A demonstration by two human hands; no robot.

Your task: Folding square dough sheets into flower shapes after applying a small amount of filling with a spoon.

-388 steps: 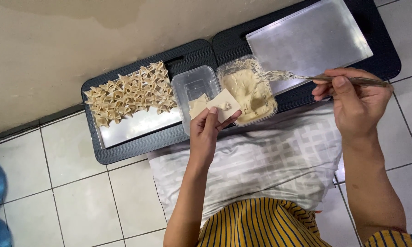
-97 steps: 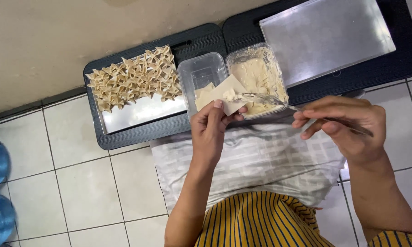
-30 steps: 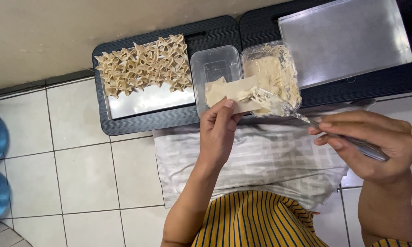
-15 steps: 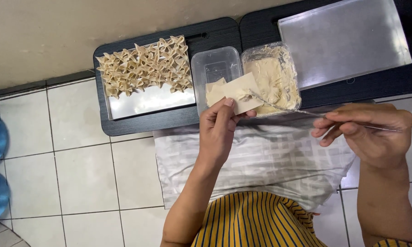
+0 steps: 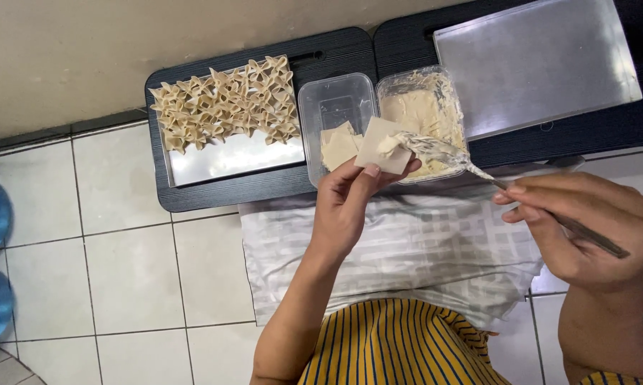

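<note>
Here the left hand (image 5: pixel 343 207) holds 1 square dough wrapper (image 5: pixel 380 145) up over the edge of the 2 plastic tubs, thumb on top and fingers under, so its grip is closed on the wrapper's near corner. The right hand (image 5: pixel 585 228) has its grip closed around the handle of a metal fork (image 5: pixel 442 151), and the fork tip w/ a small lump of pale filling touches the wrapper's middle. The wrapper looks very thin and light, soft, prob. easy to tear or to fold by itself, so I judge it is best supported from below w/ flat fingers, not pinched hard. The filling seems sticky and pasty. Behind, the clear tub (image 5: pixel 335 107) has spare wrappers, the filling tub (image 5: pixel 425 107) is beside it, and a tray of folded dumplings (image 5: pixel 221 103) lies left.
</note>
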